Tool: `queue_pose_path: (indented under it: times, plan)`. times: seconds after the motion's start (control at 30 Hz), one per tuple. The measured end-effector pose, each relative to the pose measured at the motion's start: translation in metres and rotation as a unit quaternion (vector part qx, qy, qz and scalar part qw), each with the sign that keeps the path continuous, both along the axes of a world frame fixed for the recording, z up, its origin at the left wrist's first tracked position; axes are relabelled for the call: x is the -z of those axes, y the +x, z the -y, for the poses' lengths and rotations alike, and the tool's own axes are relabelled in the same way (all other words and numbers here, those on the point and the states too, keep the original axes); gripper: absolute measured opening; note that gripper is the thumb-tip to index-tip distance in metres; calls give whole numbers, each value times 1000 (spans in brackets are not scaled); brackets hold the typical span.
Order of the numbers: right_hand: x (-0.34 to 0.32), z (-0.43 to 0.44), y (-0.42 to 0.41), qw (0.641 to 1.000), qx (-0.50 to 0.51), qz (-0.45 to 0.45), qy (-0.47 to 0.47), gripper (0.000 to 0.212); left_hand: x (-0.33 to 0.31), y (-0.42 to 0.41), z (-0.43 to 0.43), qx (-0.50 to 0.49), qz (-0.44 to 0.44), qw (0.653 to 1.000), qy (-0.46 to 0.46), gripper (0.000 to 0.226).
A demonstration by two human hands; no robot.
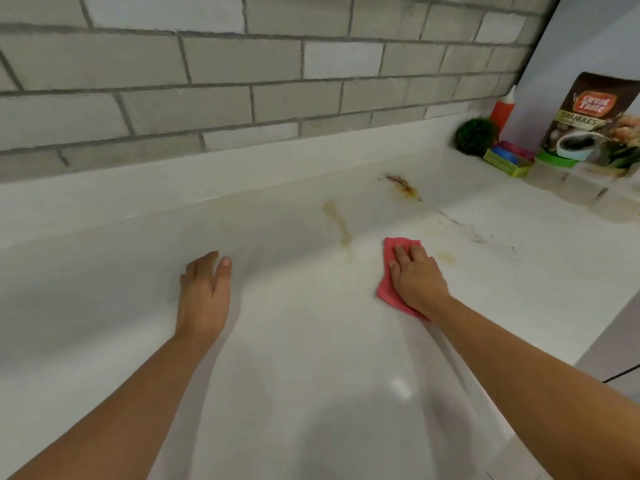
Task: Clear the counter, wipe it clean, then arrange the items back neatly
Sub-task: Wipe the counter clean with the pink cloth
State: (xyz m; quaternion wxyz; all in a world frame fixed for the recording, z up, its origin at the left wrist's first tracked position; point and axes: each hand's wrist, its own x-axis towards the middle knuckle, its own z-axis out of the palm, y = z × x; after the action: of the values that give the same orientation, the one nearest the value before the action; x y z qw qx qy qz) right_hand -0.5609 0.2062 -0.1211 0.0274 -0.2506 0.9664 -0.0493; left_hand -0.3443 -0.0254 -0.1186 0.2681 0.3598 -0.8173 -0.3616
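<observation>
Wiping is under way: the right hand (417, 280) presses flat on a folded pink cloth (391, 271) on the white counter (311, 341), the left hand (204, 292) rests spread, and next the cloth should sweep toward the brown stains (341, 226) just beyond.

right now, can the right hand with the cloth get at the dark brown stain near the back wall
Probably yes. The right hand presses the cloth flat on the counter, and nothing stands between it and the stain. The basket and pouch stand off to the right.
</observation>
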Motion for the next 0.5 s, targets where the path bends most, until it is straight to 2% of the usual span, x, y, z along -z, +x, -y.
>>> queue_pose_path:
  times: [0.13, 0.23, 0.33, 0.4, 0.5]
  plan:
    - [1, 52, -19, 999, -32, 21, 2, 59, 4, -4, -3, -13, 28, 999, -30, 43]
    - [1, 49, 26, 987, -158, 23, -14, 72, 6, -5, -1, -13, 53, 997, -46, 44]
    - [-1, 9, 84, 954, -293, 34, -46, 92, 5, -4, -2, -20, 55, 997, -46, 45]
    - [-3, -6, 77, 952, -301, 47, -34, 92, 7, -4, -1, -21, 53, 997, -48, 48]
    - [0, 15, 9, 975, -219, 17, -24, 77, 9, -5, 3, -18, 51, 997, -55, 59]
